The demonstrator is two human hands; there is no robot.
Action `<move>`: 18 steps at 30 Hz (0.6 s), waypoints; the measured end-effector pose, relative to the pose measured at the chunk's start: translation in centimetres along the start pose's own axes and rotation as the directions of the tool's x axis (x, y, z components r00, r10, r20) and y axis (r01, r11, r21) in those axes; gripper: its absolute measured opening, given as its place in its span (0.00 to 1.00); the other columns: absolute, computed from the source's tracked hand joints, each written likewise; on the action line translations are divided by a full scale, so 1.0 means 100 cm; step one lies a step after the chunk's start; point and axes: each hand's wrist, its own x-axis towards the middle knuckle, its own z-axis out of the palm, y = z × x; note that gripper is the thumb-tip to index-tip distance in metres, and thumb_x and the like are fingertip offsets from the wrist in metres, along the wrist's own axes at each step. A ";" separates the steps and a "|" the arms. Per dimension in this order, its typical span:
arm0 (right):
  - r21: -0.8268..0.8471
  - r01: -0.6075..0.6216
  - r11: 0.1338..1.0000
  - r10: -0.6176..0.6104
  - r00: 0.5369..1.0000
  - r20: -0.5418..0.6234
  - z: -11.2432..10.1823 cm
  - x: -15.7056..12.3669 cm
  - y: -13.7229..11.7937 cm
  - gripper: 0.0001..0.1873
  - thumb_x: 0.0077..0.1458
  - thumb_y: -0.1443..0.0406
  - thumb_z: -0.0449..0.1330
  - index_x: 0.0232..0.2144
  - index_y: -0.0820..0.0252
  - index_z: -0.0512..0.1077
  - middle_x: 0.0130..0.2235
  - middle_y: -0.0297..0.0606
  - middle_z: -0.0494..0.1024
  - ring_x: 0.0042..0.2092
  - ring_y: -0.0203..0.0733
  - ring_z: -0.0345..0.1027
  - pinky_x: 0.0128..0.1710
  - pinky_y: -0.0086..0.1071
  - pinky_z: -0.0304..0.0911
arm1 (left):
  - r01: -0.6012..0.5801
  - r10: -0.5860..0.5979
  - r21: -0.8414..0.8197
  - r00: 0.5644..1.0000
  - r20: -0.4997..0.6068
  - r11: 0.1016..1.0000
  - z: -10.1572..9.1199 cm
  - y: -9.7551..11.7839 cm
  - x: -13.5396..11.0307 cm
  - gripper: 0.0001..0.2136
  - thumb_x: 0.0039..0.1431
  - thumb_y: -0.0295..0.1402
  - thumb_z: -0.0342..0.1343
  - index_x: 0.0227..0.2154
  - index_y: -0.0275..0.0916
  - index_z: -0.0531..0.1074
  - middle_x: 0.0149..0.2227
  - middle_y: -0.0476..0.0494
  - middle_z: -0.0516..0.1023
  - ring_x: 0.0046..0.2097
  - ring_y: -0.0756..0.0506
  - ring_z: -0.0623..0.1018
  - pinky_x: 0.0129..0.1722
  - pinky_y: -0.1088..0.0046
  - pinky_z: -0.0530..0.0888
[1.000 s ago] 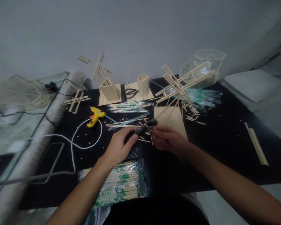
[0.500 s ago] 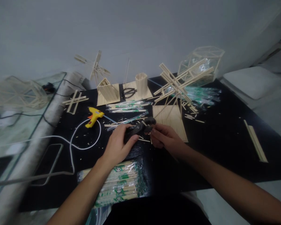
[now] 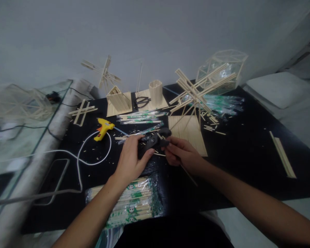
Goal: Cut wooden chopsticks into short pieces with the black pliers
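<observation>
My left hand is closed around a black hand cutter, whose curved jaws point right. My right hand pinches a thin wooden stick close beside the jaws. One end of this stick sticks out below my right palm; its upper end seems to lie at the jaws, partly hidden by the fingers. Just behind both hands stands a windmill-like model of sticks on a flat stick base. Small cut pieces lie under the cutter.
On the left lies a yellow glue gun with a white cable. Packed chopsticks lie in front. Scissors, a stick cup and a smaller windmill model stand or lie behind. A narrow stick strip lies right.
The cutter's jaws have turned slightly and show more clearly. The stick's lower end now extends visibly below my right hand. Both hands stay in nearly the same place.
</observation>
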 end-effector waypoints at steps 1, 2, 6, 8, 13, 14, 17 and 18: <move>0.002 -0.005 1.000 0.005 1.000 0.003 0.000 0.000 0.000 0.16 0.62 0.53 0.63 0.34 0.60 0.69 0.20 0.23 0.61 0.19 0.28 0.48 0.18 0.24 0.45 | -0.003 0.003 0.000 1.000 0.000 1.000 0.000 0.000 0.000 0.20 0.67 0.45 0.53 0.55 0.40 0.63 0.52 0.37 0.72 0.55 0.38 0.71 0.56 0.57 0.68; 0.002 -0.010 1.000 0.010 1.000 0.007 0.000 0.000 0.000 0.16 0.62 0.53 0.62 0.34 0.60 0.69 0.20 0.24 0.61 0.19 0.28 0.49 0.18 0.24 0.46 | -0.004 0.004 -0.001 1.000 0.001 1.000 0.000 0.001 0.000 0.20 0.67 0.45 0.53 0.55 0.40 0.63 0.53 0.36 0.72 0.55 0.38 0.71 0.57 0.57 0.68; 0.027 -0.028 0.999 0.027 0.999 0.023 -0.001 0.000 0.001 0.15 0.63 0.54 0.62 0.34 0.60 0.69 0.20 0.24 0.62 0.19 0.28 0.50 0.19 0.24 0.47 | 0.015 -0.015 0.007 1.000 0.019 1.000 0.000 0.003 0.000 0.18 0.67 0.44 0.52 0.54 0.39 0.64 0.51 0.36 0.73 0.53 0.38 0.72 0.55 0.57 0.68; 0.049 -0.035 0.998 0.033 0.999 0.031 -0.001 0.000 0.002 0.15 0.64 0.55 0.62 0.33 0.60 0.69 0.20 0.24 0.62 0.19 0.28 0.51 0.19 0.24 0.48 | 0.030 -0.031 0.027 0.999 0.025 0.999 0.001 0.005 -0.001 0.18 0.67 0.45 0.52 0.52 0.39 0.65 0.49 0.37 0.73 0.52 0.38 0.73 0.54 0.57 0.69; 0.071 -0.043 0.997 0.039 0.998 0.058 -0.002 0.000 0.003 0.14 0.64 0.56 0.61 0.32 0.60 0.68 0.20 0.25 0.63 0.19 0.28 0.51 0.19 0.24 0.48 | 0.037 -0.039 0.093 0.999 0.025 0.995 0.001 0.007 -0.001 0.16 0.67 0.45 0.51 0.49 0.39 0.66 0.47 0.37 0.75 0.49 0.37 0.74 0.51 0.56 0.69; 0.073 -0.045 0.996 0.040 0.997 0.063 -0.002 0.001 0.003 0.14 0.64 0.56 0.62 0.32 0.60 0.68 0.20 0.25 0.62 0.19 0.28 0.51 0.19 0.24 0.47 | 0.040 -0.042 0.102 0.999 0.025 0.994 0.001 0.007 -0.001 0.16 0.67 0.45 0.51 0.49 0.39 0.67 0.46 0.37 0.75 0.49 0.37 0.74 0.51 0.57 0.70; 0.086 -0.047 0.995 0.041 0.996 0.075 -0.002 0.001 0.002 0.15 0.63 0.56 0.62 0.32 0.60 0.68 0.20 0.24 0.62 0.19 0.28 0.50 0.19 0.24 0.47 | 0.065 -0.070 0.121 0.997 0.042 0.991 0.000 0.008 -0.001 0.16 0.67 0.46 0.50 0.45 0.39 0.68 0.43 0.38 0.76 0.45 0.37 0.75 0.47 0.58 0.71; 0.092 -0.047 0.995 0.040 0.996 0.077 -0.002 0.001 0.002 0.14 0.64 0.56 0.62 0.32 0.60 0.68 0.20 0.25 0.62 0.19 0.28 0.51 0.19 0.24 0.47 | 0.075 -0.082 0.128 0.995 0.050 0.989 -0.001 0.009 -0.001 0.16 0.67 0.47 0.50 0.44 0.39 0.68 0.42 0.38 0.76 0.44 0.38 0.75 0.45 0.58 0.71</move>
